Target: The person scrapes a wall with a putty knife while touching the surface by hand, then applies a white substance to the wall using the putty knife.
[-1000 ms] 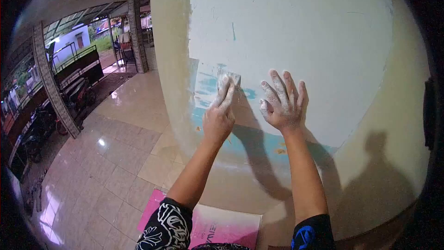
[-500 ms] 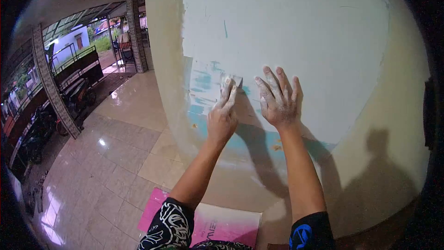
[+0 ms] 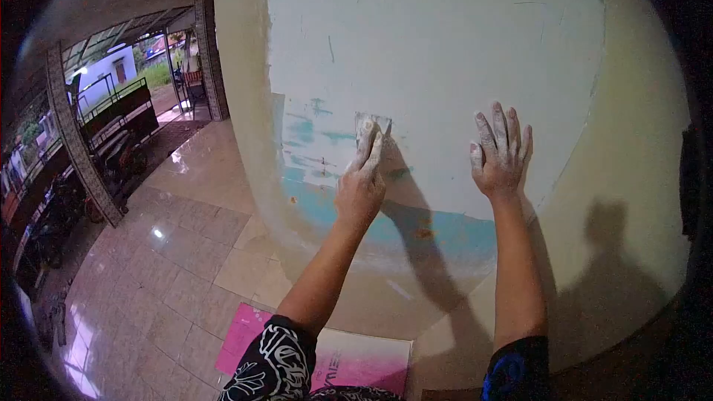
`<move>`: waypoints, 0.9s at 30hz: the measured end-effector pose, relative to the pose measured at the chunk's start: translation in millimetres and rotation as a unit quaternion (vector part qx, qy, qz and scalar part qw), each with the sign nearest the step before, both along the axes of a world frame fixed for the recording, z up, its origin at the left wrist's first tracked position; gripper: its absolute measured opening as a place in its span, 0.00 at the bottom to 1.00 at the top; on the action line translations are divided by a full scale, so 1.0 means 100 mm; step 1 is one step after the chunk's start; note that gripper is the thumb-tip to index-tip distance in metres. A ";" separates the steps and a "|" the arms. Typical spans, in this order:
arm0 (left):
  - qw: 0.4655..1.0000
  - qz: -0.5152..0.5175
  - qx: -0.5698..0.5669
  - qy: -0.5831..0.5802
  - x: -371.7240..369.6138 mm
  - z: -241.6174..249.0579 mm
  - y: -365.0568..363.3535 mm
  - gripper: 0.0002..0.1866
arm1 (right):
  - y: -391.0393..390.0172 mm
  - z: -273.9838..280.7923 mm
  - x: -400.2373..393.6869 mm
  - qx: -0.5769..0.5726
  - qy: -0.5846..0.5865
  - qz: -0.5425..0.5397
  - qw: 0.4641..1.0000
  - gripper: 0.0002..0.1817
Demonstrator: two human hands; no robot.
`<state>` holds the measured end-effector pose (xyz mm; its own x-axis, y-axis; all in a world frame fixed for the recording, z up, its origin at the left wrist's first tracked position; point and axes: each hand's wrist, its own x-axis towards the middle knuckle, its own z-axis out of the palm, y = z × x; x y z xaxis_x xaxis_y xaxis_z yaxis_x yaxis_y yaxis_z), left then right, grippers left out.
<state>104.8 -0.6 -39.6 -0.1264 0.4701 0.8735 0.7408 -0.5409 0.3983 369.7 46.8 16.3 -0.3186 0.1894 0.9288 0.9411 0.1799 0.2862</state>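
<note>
My left hand (image 3: pixel 363 171) presses a small grey piece of sandpaper (image 3: pixel 382 120) against the wall, with its fingers over it. Under and beside it is a white coated patch (image 3: pixel 438 44) with turquoise streaks (image 3: pixel 301 132) showing through at the lower left. To the right, my right hand (image 3: pixel 501 156) lies flat on the white surface, fingers stretched out and holding nothing. White dust covers the fingers of both hands. A turquoise band (image 3: pixel 342 212) with rusty spots runs along the patch's lower edge.
Beige wall (image 3: pixel 639 134) surrounds the patch. Below, a pink and white printed board (image 3: pixel 364 360) lies on the glossy tiled floor (image 3: pixel 178 245). Pillars (image 3: pixel 78 134), a dark gate (image 3: pixel 122 115) and parked motorbikes (image 3: pixel 122 148) stand to the left.
My right hand has slid right along the wall, away from my left. My left hand with the sandpaper has shifted slightly right across the patch. The view has turned a little.
</note>
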 end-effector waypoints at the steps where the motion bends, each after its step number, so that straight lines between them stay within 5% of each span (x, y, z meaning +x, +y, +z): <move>1: 0.999 0.008 0.047 0.015 0.00 -0.17 0.02 0.32 | 0.02 -0.02 -0.03 -0.002 0.001 0.001 1.000 0.29; 2: 0.998 0.002 0.055 0.019 -0.03 -0.44 0.09 0.32 | 0.03 -0.04 -0.08 0.003 0.007 0.016 1.000 0.28; 9: 0.997 0.009 0.071 0.022 0.05 0.09 0.04 0.33 | -0.06 0.02 -0.10 0.020 0.018 0.042 0.999 0.26; 13: 0.998 0.020 0.030 0.044 0.18 -0.46 0.05 0.34 | -0.03 0.00 -0.05 0.012 0.022 0.049 0.998 0.26; 15: 0.994 0.022 0.096 0.057 0.20 -0.42 0.11 0.35 | 0.00 -0.01 -0.05 0.025 0.017 0.056 0.998 0.26; 16: 1.000 0.001 0.012 0.027 0.24 -0.14 0.00 0.35 | 0.01 -0.01 -0.05 0.033 0.016 0.062 0.997 0.27; 19: 0.999 0.011 0.037 0.032 0.28 0.13 0.00 0.32 | -0.02 -0.01 -0.06 0.025 0.023 0.063 0.997 0.27; 23: 0.997 0.034 0.047 0.051 0.29 -0.58 0.03 0.32 | -0.01 -0.02 -0.07 0.042 0.023 0.079 0.996 0.25; 24: 0.998 0.023 -0.024 0.044 0.30 -0.58 -0.02 0.32 | -0.02 0.00 -0.07 0.038 0.019 0.073 0.996 0.26; 27: 1.000 -0.012 -0.015 0.002 0.30 0.06 -0.09 0.31 | 0.02 -0.02 -0.05 0.027 0.026 0.066 0.997 0.26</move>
